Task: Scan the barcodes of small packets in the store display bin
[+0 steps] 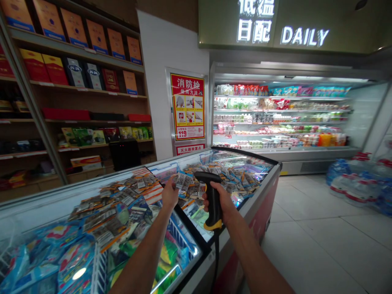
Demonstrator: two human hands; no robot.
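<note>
My right hand (226, 201) is wrapped round the grip of a black and yellow barcode scanner (213, 204), its head tilted left and its cord hanging down. Just left of the scanner's head, my left hand (170, 195) pinches a small printed packet (183, 180) with a label side facing me. Both hands are above the glass lid of a chest freezer (269, 179). Many similar small packets lie spread over the glass, in a left pile (119, 204) and in a right pile (235, 179) behind the scanner.
Under the glass are bagged frozen goods (61, 253) and white wire baskets (99, 265). Shelves of boxes (73, 73) stand at left. An open refrigerated display case (281, 118) is at the back right. Bundled water bottles (352, 183) stand on the tiled floor (312, 237).
</note>
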